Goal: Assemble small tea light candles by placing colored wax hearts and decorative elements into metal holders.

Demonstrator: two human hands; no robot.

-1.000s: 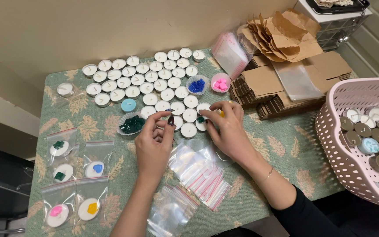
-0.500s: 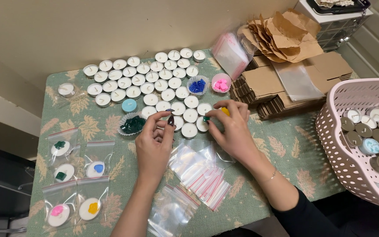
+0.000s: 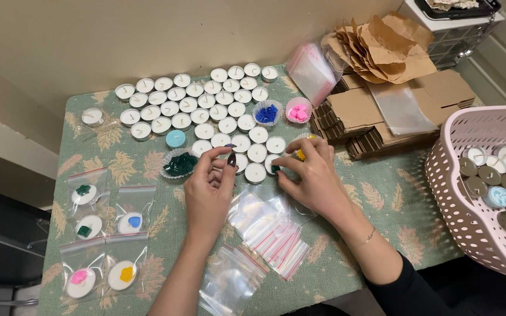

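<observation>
Two hands at work over a counter crowded with tealight candles.

The left hand (image 3: 211, 186) hovers at the front edge of the white tealights (image 3: 206, 108), thumb and forefinger pressed together on something too small to make out, just beside the paper cup of green wax pieces (image 3: 179, 165). The right hand (image 3: 311, 172) pinches a small green piece at a tealight in the front row (image 3: 273, 161), a yellow cup (image 3: 301, 153) showing under its fingers. Three more cups sit among the candles: blue (image 3: 266, 112), pink (image 3: 298, 110), and a pale blue one (image 3: 175, 138). Six bagged tealights (image 3: 103, 234) lie on the left of the counter (image 3: 399, 205), a seventh near the far corner (image 3: 93, 116). Empty zip bags (image 3: 267, 231) lie between the wrists; a pink basket (image 3: 458, 175) holds more tealights at right.
</observation>
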